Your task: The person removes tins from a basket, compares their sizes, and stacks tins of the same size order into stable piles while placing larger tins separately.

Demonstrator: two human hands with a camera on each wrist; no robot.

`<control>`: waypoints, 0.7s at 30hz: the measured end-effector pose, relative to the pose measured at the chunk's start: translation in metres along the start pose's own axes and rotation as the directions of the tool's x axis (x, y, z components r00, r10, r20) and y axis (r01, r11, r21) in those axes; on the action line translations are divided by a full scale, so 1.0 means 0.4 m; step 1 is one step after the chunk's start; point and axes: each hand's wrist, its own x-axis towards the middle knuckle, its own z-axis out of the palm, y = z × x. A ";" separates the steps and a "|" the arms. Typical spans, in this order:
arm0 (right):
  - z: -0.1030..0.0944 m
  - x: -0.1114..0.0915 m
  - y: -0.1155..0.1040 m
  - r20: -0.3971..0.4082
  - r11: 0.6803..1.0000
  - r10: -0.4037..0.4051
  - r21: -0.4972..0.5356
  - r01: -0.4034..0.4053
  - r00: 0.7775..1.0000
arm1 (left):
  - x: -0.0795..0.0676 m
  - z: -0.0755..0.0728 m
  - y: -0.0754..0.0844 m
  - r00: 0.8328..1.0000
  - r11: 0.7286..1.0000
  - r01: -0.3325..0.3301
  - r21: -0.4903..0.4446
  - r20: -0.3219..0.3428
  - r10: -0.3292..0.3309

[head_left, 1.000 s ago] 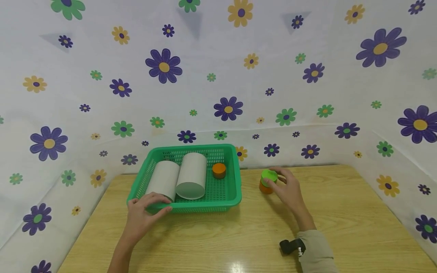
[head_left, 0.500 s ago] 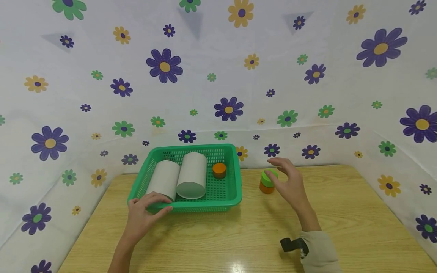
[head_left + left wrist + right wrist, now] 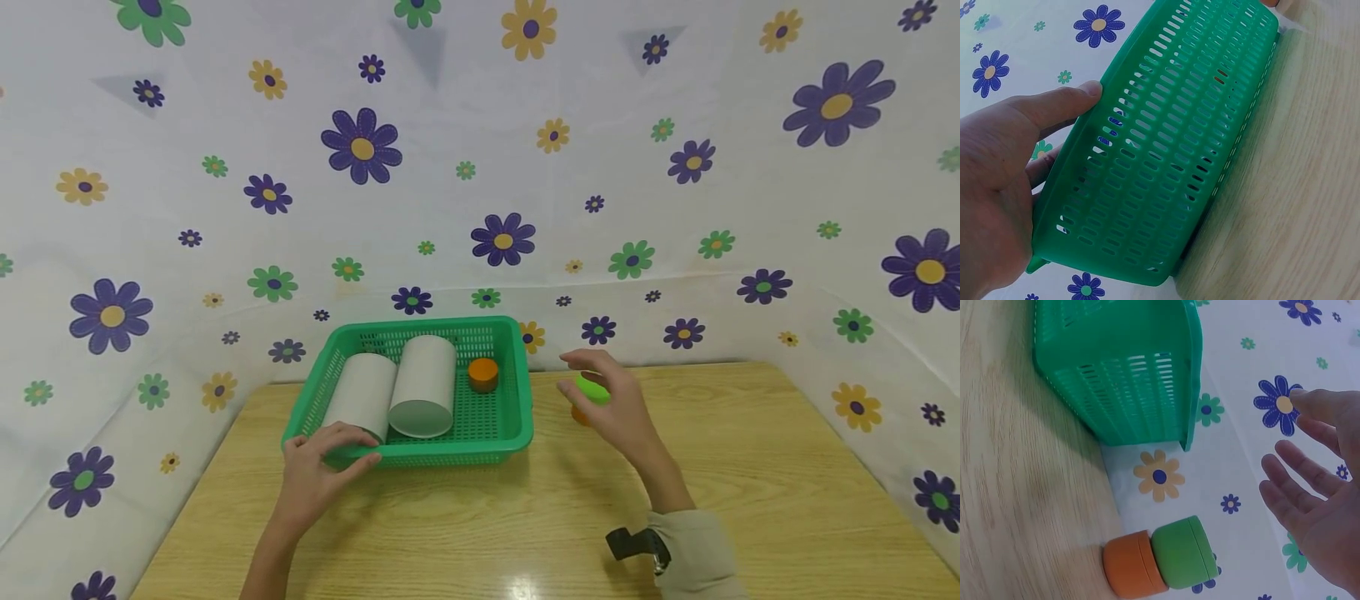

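My left hand grips the near left rim of a green plastic basket. In the left wrist view its thumb lies on the rim and the fingers pass behind. Two white cylinders lie side by side inside, with a small orange round pot to their right. On the table right of the basket, a green pot is stacked on another orange pot. Over this stack hovers my right hand, fingers spread and holding nothing, partly hiding both pots. The right wrist view shows it apart from them.
The basket stands on a wood-grain table, near its back edge. Behind and on both sides hangs a white cloth printed with flowers. A black strap-like device sits at the right sleeve.
The right hand has let go of the green pot, risen, and shifted left over the stack. The pots stay in place. The left hand keeps its hold on the rim.
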 end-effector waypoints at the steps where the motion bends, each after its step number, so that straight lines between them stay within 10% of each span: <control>1: 0.004 0.000 -0.002 0.006 1.000 0.000 0.008 0.000 1.000 | 0.000 0.000 -0.001 1.000 1.000 -0.002 -0.002 0.000 0.002; 21: 0.097 0.080 -0.046 0.208 0.996 -0.068 -0.049 0.080 0.976 | -0.003 0.000 -0.007 1.000 1.000 -0.007 -0.012 -0.004 0.007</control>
